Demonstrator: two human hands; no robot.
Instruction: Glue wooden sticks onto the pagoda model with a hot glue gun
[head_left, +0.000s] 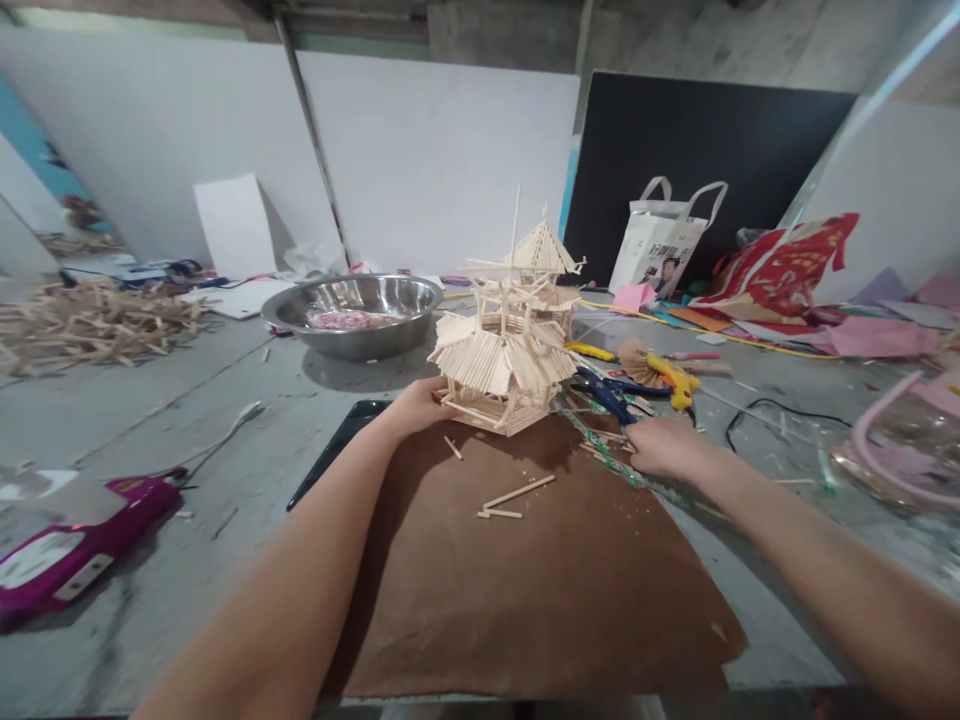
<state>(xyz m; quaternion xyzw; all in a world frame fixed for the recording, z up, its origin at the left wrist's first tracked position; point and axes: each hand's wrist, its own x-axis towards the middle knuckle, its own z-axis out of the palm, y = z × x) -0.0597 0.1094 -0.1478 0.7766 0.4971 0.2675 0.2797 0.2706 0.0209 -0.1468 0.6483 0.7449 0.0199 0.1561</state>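
Observation:
At the far edge of a brown paper sheet (525,600) stands a pavilion model (506,362) built from thin wooden sticks, with a sloped roof and an open top. My left hand (420,408) grips its base at the left corner, the fingertips partly hidden behind it. To the right, my right hand (664,447) is closed low over loose sticks, beside blue-handled pliers (609,392); what its fingers hold is hidden. A second stick model with a pointed roof (546,248) stands behind. Several cut sticks (517,494) lie on the paper.
A steel basin (352,345) sits behind left, a stick pile (97,320) far left. A dark flat tray or device (330,455) lies by my left forearm, a magenta tool (97,545) at left. A yellow glue gun (673,380) and cables lie right, a glass container (900,450) farther right.

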